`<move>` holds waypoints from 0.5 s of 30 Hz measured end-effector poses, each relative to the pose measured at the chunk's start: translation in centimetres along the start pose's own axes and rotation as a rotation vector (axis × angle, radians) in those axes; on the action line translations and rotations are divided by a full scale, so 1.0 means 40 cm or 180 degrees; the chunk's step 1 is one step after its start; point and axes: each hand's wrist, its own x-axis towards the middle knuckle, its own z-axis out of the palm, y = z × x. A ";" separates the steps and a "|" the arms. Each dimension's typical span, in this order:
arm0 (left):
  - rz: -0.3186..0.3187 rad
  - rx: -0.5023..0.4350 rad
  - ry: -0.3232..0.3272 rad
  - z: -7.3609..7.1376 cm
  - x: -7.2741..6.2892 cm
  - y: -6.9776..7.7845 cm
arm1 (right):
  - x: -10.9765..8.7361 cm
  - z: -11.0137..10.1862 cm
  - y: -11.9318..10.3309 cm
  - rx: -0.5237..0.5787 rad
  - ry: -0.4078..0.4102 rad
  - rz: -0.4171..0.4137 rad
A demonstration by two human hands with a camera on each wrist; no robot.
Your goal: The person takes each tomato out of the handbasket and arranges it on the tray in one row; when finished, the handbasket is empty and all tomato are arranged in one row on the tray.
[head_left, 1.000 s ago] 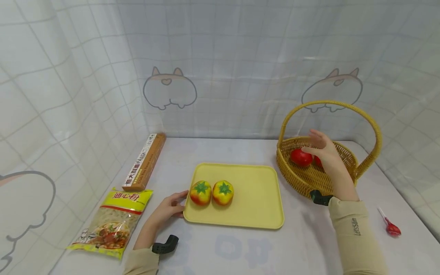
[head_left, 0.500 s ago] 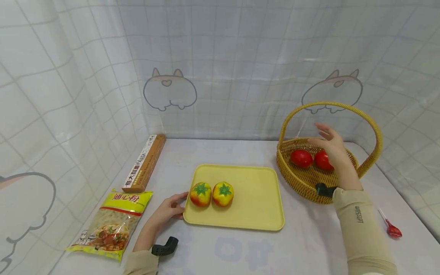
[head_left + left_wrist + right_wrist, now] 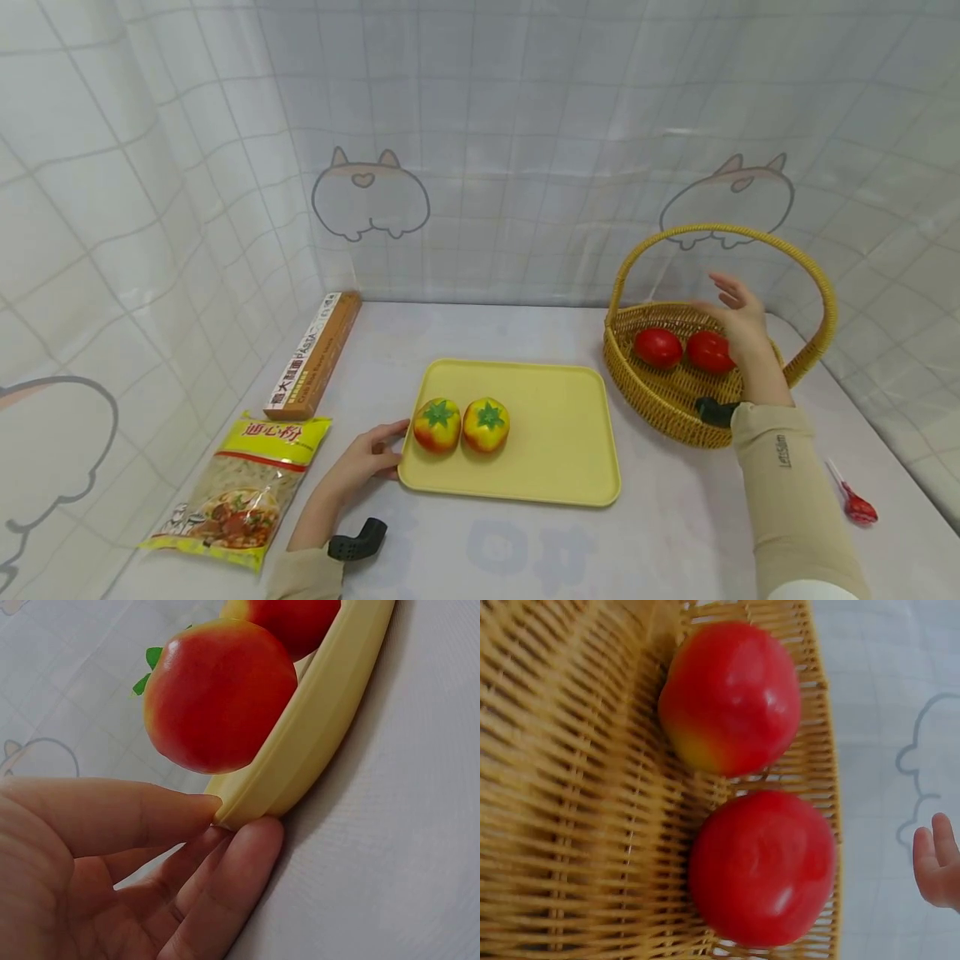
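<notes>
My left hand (image 3: pixel 365 457) pinches the left edge of the yellow tray (image 3: pixel 555 433); the left wrist view shows fingertips (image 3: pixel 255 840) right at its rim. Two red-and-yellow toy tomatoes with green leaf tops, one at the left (image 3: pixel 437 426) and one beside it (image 3: pixel 486 425), sit in the tray's left part. Above the right side of the wicker basket (image 3: pixel 637 392), under its tall handle, my right hand (image 3: pixel 742 321) holds nothing, its fingers spread and loosely bent. Two round red toy fruits, one (image 3: pixel 657 347) left of the other (image 3: pixel 708 352), lie inside the basket.
A pasta box (image 3: pixel 315 354) lies on the left of the white table, with a bag of macaroni (image 3: pixel 240 487) in front of it. Near the right edge lies a red lollipop (image 3: pixel 857 505). White grid-patterned curtains (image 3: pixel 495 183) surround the table.
My right hand has moved to the right over the basket, uncovering the right red fruit that it partly hid. My left hand stays at the tray's edge.
</notes>
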 end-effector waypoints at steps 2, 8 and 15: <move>0.0001 0.0022 0.0004 0.000 -0.001 0.000 | 0.003 -0.003 0.003 0.0154 0.0053 0.0059; -0.0026 0.0019 -0.0008 -0.001 -0.008 0.007 | 0.010 -0.002 0.018 0.0222 0.0137 0.0223; 0.0006 -0.0033 -0.0019 0.002 -0.007 0.012 | 0.025 -0.004 0.045 0.0119 0.0478 0.0636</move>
